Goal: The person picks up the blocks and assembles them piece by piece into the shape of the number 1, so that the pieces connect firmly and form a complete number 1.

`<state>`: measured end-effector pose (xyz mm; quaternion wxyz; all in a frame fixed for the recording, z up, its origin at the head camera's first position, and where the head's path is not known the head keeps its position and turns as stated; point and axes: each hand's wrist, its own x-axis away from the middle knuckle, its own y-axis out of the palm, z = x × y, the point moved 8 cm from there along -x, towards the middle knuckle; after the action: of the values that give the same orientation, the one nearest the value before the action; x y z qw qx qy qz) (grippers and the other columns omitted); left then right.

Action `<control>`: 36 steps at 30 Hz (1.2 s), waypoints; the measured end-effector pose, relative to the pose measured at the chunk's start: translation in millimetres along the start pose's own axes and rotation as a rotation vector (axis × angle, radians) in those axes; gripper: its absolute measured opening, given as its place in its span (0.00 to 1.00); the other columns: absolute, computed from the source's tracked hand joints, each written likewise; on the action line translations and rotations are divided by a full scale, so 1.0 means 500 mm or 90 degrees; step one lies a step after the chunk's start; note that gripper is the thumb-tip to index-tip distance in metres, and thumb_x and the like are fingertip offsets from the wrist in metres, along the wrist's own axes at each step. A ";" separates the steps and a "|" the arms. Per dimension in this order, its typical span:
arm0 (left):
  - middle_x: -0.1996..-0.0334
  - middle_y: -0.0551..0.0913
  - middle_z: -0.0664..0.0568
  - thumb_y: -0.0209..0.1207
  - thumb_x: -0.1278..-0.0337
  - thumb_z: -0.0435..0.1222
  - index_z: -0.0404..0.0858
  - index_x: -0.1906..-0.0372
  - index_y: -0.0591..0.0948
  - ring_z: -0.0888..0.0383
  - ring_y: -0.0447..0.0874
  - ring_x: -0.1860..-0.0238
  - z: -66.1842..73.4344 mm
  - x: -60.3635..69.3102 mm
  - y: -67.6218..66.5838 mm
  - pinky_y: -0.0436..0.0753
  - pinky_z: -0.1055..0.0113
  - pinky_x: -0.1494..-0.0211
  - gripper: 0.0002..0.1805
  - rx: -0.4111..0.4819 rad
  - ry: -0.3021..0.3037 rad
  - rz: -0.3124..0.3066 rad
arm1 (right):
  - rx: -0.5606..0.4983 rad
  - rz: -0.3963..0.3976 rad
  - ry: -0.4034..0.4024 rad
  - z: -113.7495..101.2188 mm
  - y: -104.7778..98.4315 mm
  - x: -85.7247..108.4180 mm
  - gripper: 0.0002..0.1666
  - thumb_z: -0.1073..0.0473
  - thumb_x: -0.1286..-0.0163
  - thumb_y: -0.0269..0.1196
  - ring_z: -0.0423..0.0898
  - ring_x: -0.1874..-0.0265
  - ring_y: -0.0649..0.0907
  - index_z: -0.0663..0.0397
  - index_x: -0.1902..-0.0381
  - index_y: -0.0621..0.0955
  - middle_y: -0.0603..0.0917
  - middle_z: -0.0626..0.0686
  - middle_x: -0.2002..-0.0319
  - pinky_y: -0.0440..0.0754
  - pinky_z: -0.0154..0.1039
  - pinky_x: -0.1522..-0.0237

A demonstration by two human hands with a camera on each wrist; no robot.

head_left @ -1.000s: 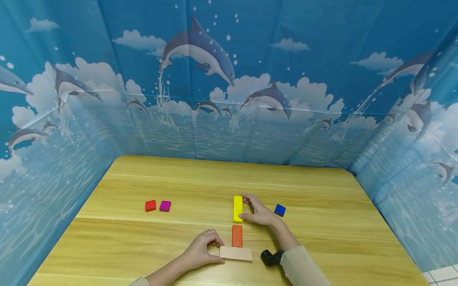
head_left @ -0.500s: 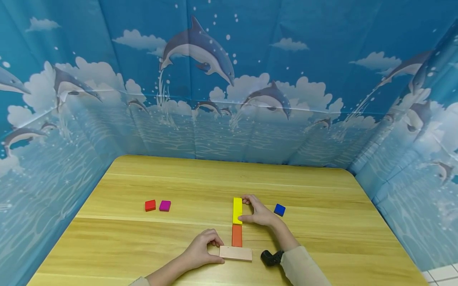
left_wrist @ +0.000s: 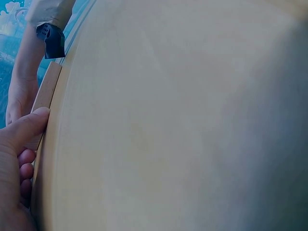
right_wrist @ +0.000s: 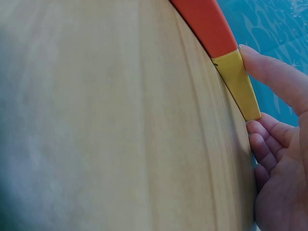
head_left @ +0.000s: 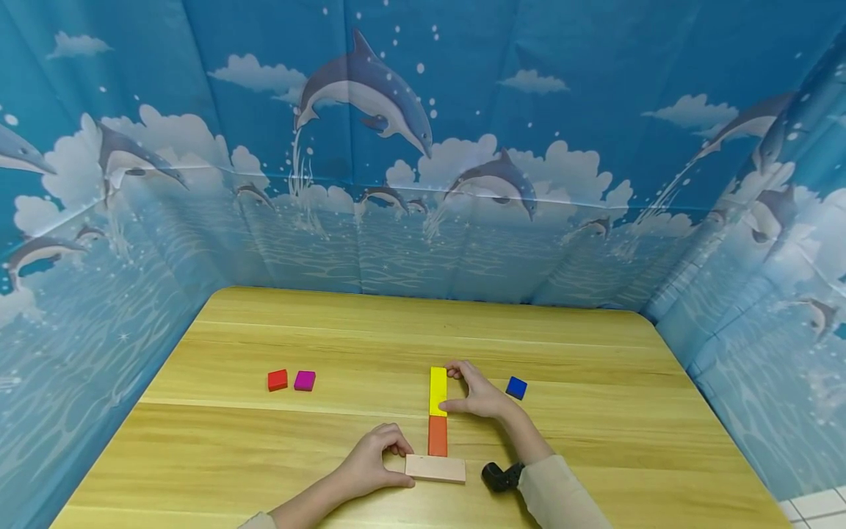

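Pinching the plain wooden block (head_left: 436, 469) at its left end, the left hand (head_left: 373, 463) has the thumb on the near side and fingers on the far side. The right hand (head_left: 481, 397) holds the yellow block (head_left: 438, 389) between thumb and fingertips. This block lies on the table (head_left: 198, 441), its near end against the orange block (head_left: 438, 436), in one line.

The right wrist view shows a small dark mark at this joint, which the head view does not let me see. Only the head view has the red block (head_left: 277, 380) and the purple block (head_left: 305, 380) at left, and the blue block (head_left: 517, 388) beyond the right wrist.

The right wrist picture cuts off the orange block. In the left wrist picture, the thumb partly covers the wooden block. What the black object (head_left: 501, 477) by the right sleeve (head_left: 562, 492) is, I cannot tell.
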<state>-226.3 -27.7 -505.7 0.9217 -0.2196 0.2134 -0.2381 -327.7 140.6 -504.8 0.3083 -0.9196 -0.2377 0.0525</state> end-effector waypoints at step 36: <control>0.72 0.74 0.62 0.74 0.71 0.40 0.46 0.69 0.79 0.69 0.69 0.67 -0.001 0.001 0.003 0.74 0.75 0.62 0.18 -0.008 -0.003 0.007 | -0.021 0.144 -0.047 -0.039 -0.114 0.109 0.38 0.59 0.39 0.63 0.63 0.46 0.66 0.64 0.36 0.59 0.67 0.67 0.44 0.62 0.62 0.48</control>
<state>-225.5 -27.1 -507.0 0.9222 -0.2244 0.2139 -0.2311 -298.1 195.3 -452.6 0.2767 -0.9428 -0.1444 0.1169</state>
